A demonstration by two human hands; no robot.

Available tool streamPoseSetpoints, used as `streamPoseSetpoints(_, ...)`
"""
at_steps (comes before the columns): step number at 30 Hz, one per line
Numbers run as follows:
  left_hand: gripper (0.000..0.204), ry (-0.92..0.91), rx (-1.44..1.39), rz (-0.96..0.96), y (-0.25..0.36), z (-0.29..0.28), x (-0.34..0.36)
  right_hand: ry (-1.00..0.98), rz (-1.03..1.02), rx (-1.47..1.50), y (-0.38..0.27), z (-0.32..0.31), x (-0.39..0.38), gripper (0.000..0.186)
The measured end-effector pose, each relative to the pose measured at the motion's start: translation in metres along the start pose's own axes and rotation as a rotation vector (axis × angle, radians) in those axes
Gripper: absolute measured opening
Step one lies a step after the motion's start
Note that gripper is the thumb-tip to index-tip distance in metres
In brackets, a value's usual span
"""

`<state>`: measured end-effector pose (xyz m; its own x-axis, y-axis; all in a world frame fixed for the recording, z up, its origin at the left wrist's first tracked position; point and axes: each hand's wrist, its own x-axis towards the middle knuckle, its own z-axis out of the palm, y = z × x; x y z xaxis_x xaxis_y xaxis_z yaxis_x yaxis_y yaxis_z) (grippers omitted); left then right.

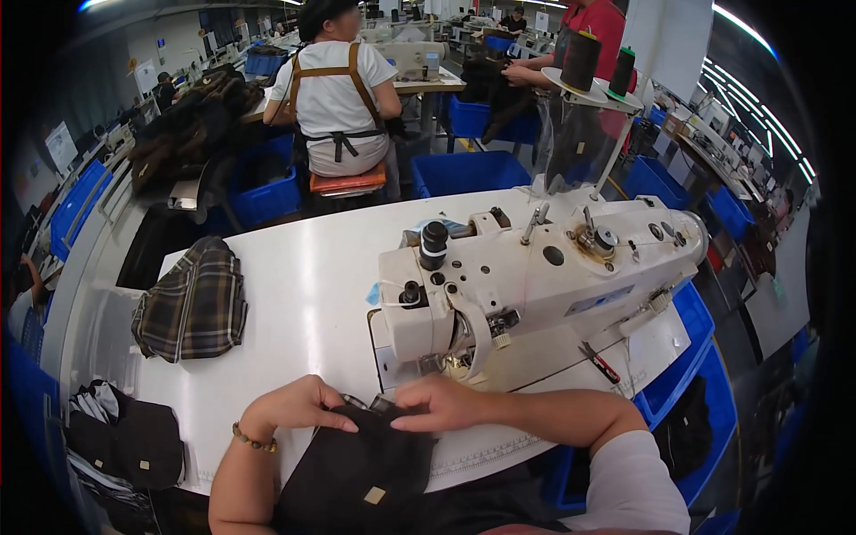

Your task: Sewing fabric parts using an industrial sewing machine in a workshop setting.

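In the head view, both hands rest on a piece of black fabric (357, 464) at the near edge of the white table (294, 294). The left hand (299, 406), with a beaded bracelet on its wrist, lies palm down with fingers curled over the fabric's upper left edge, pressing it flat rather than closing around it. The right hand (441, 403) lies just beside it, fingers pointing toward the left hand and pinching the fabric's top edge. The fabric spreads from under both hands down toward the person's body; a small tan label (374, 495) sits on it below the hands. Directly beyond the hands stands a white sewing machine (535, 272), its needle end closest to the right hand's fingers. Well off beyond the left hand lies a folded plaid garment (192, 303). Past the right forearm, blue bins (704, 392) sit beside the table.
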<state>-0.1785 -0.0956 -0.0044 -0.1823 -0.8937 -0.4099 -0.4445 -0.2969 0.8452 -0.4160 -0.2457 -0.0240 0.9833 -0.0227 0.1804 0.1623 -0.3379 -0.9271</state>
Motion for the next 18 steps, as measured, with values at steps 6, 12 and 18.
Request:
streamPoseSetpoints(6, 0.039, -0.004, -0.011, 0.022, -0.002, 0.0, -0.001, -0.046, 0.075, -0.038, 0.006, 0.0, -0.002, 0.031)
streamPoseSetpoints(12, 0.034, -0.005, 0.024, 0.016, 0.006, -0.002, -0.001, -0.014, 0.036, -0.059, 0.008, 0.001, -0.002, 0.031)
streamPoseSetpoints(18, 0.036, 0.004, 0.024, 0.014, 0.0, 0.0, -0.001, -0.017, 0.039, -0.047, 0.007, -0.001, -0.002, 0.03)
